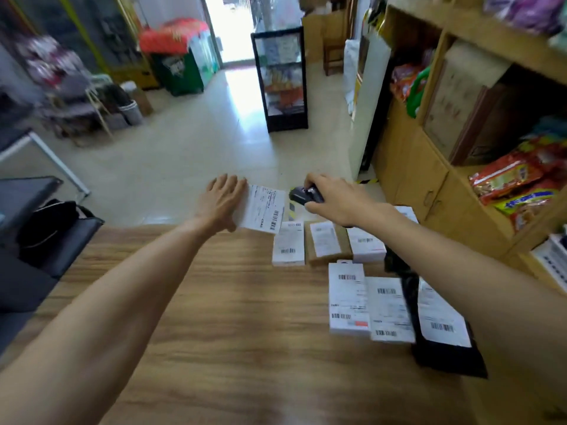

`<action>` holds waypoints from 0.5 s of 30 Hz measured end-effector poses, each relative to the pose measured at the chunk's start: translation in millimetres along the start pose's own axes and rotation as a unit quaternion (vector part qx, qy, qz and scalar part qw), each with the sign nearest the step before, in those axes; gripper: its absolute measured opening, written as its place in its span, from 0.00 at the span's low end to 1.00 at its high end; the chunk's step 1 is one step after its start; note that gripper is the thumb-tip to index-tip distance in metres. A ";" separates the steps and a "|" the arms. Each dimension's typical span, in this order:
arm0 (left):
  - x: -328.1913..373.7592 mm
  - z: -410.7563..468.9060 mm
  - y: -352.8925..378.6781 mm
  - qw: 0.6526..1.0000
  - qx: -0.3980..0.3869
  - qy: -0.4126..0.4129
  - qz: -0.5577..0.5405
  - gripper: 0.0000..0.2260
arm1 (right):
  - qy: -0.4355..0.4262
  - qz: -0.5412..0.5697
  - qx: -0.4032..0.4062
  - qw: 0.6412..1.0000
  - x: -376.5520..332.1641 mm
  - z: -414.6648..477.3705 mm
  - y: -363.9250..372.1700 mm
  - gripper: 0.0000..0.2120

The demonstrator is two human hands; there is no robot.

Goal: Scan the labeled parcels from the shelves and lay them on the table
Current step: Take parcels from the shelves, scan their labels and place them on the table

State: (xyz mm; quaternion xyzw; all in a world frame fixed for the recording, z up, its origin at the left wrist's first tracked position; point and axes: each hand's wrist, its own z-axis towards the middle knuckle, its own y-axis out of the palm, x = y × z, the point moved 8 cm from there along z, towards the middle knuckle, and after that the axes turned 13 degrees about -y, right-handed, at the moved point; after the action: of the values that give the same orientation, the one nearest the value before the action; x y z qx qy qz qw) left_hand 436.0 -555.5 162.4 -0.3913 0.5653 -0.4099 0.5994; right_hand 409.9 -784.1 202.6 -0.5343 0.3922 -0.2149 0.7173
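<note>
From the head view, a wooden table [199,302] fills the lower part of the scene. Beyond the table's far edge lies pale tiled floor [199,142], and on it a black-framed glass display cabinet [283,78] stands before a bright doorway [233,26]; left of the table a black bag [46,225] rests on a dark seat; right of the table stand wooden shelves [429,167] with red and yellow snack bags [506,176], all blurred. Over the table's far edge the left hand [225,200] pinches the held parcel [262,208] by its left side, thumb beneath, the white label and barcode facing up; just right of it the right hand [337,200] is wrapped tight round a black scanner [305,194], whose nose points toward that parcel without touching it. On the table's right part the laid parcels form two rows; the far row has a white box [288,243], a brown box [326,242] and another white one [366,243]; the near row has a tall white box [348,299], a white packet [388,308] and a black pouch [445,332] with a white label. The right forearm crosses above both rows and hides part of them; behind it a white corner [406,211] shows at the table's far right, and I cannot tell whether it is a seventh parcel; a dark blurred strip [402,280] under the forearm covers part of the near row, and I cannot tell what it is. Counted: two hands, one scanner, one parcel in hand, six parcels plainly laid, three to a row.
</note>
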 end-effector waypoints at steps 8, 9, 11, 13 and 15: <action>11.0 -7.2 -159.3 0.988 0.151 -0.021 -0.019 0.53 | -0.058 -0.083 0.098 0.990 -45.8 -43.6 -150.3 0.16; 13.4 -10.1 -168.2 0.988 0.154 -0.018 -0.016 0.53 | -0.063 -0.092 0.096 0.989 -48.6 -48.4 -157.2 0.16; 17.1 -15.9 -180.6 0.986 0.166 -0.007 0.010 0.52 | -0.073 -0.101 0.092 0.988 -53.6 -57.7 -165.0 0.16; 18.8 -19.2 -187.7 0.984 0.173 0.002 0.040 0.52 | -0.081 -0.102 0.092 0.987 -59.7 -64.3 -168.1 0.16; 16.6 -19.8 -192.7 0.984 0.167 -0.004 0.055 0.52 | -0.091 -0.110 0.091 0.986 -67.5 -66.6 -170.9 0.16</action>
State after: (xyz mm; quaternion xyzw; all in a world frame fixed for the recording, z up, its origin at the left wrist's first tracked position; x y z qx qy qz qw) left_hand 407.2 -640.1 335.1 -0.2559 0.5073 -0.4632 0.6802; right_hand 335.6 -832.4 376.8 -0.5240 0.2434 -0.2778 0.7675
